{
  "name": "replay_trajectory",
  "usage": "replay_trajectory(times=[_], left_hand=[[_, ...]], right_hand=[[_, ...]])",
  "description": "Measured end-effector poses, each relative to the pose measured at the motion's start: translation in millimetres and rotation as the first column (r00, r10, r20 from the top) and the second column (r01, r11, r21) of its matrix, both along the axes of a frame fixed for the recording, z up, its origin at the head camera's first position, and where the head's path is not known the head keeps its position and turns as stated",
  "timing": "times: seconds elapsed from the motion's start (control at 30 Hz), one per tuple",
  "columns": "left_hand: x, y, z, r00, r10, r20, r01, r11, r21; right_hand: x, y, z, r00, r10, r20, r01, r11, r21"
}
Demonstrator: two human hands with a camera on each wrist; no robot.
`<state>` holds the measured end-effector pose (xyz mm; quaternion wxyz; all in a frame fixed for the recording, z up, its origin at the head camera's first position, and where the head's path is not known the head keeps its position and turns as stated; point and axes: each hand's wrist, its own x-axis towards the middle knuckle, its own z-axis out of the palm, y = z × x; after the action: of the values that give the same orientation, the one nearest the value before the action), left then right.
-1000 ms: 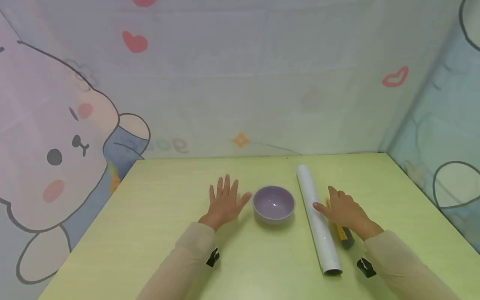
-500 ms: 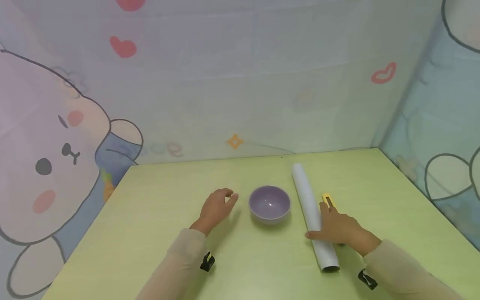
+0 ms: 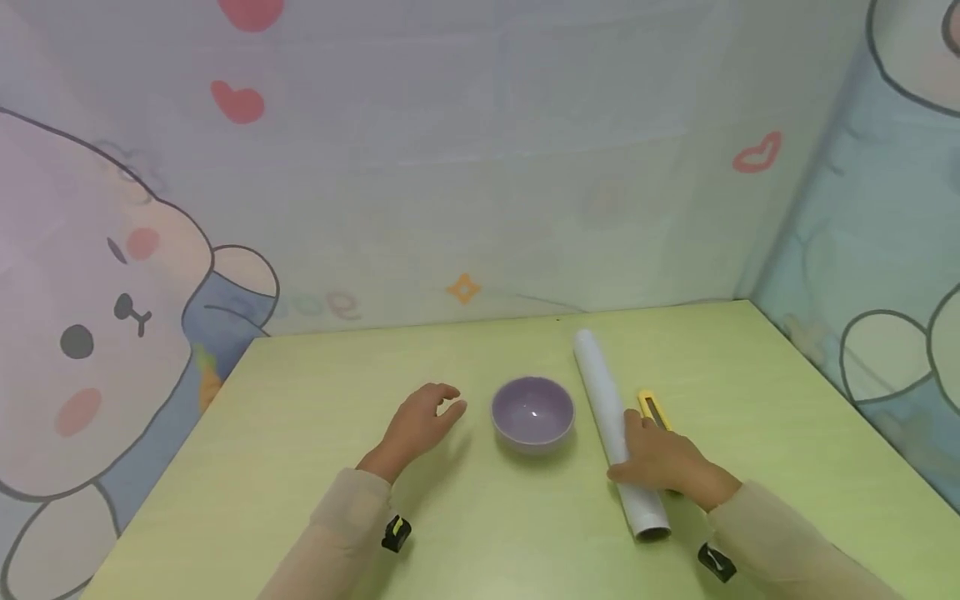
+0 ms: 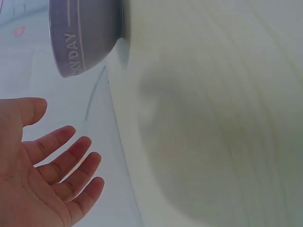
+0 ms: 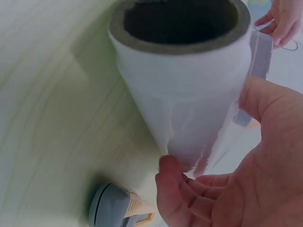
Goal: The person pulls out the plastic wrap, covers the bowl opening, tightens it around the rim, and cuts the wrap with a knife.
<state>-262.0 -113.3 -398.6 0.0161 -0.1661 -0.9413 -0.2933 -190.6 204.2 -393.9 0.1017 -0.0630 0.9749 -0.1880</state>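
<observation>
A roll of clear plastic wrap (image 3: pixel 600 385) on a cardboard core lies lengthwise on the table. My right hand (image 3: pixel 664 458) grips it near its close end, thumb on one side and fingers on the other, as the right wrist view shows. Beside that hand lies a yellow and grey utility knife (image 5: pixel 111 208), partly hidden by it in the head view. My left hand (image 3: pixel 414 430) hovers left of the purple bowl (image 3: pixel 532 412), fingers loosely bent and holding nothing. In the left wrist view, a gap separates the thumb from the bowl (image 4: pixel 87 35).
The pale green table (image 3: pixel 300 450) ends at a hanging printed cloth (image 3: pixel 420 208) at the back. Another cloth panel (image 3: pixel 832 242) stands along the right side. A small black clip-like device (image 3: pixel 397 533) sits at each wrist.
My right hand has moved from over the utility knife onto the plastic wrap roll and closed round it. My left hand's spread fingers have relaxed into a loose curve. The head view has shifted slightly.
</observation>
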Motion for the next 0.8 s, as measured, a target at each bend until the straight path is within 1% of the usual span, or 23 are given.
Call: replay_trajectory(times=[0.07, 0.23, 0.43, 0.63, 0.8], left_hand=[[3.2, -1.6, 0.2, 1.0, -0.006, 0.007, 0.006, 1.0, 0.005], [7.2, -3.6, -1.5, 1.0, -0.026, 0.015, 0.025, 1.0, 0.009], [9.1, -10.4, -3.8, 1.0, -0.009, 0.022, 0.009, 1.0, 0.023], [11.2, -15.9, -5.6, 0.999, -0.032, -0.023, 0.031, 0.998, -0.052], [10.9, -16.9, -3.3, 0.997, -0.038, -0.062, 0.035, 0.998, -0.054]], right_hand=[[-2.6, -1.5, -0.4, 1.0, 0.011, -0.009, -0.011, 1.0, 0.003], [-13.3, -1.8, -5.9, 0.999, 0.034, -0.035, -0.033, 0.999, 0.023], [-29.6, -3.7, -11.9, 0.995, 0.065, -0.074, -0.06, 0.996, 0.071], [-41.7, -5.2, -13.5, 0.994, 0.072, -0.081, -0.068, 0.996, 0.05], [-55.5, -6.3, -15.2, 0.992, 0.065, -0.104, -0.066, 0.998, 0.0]])
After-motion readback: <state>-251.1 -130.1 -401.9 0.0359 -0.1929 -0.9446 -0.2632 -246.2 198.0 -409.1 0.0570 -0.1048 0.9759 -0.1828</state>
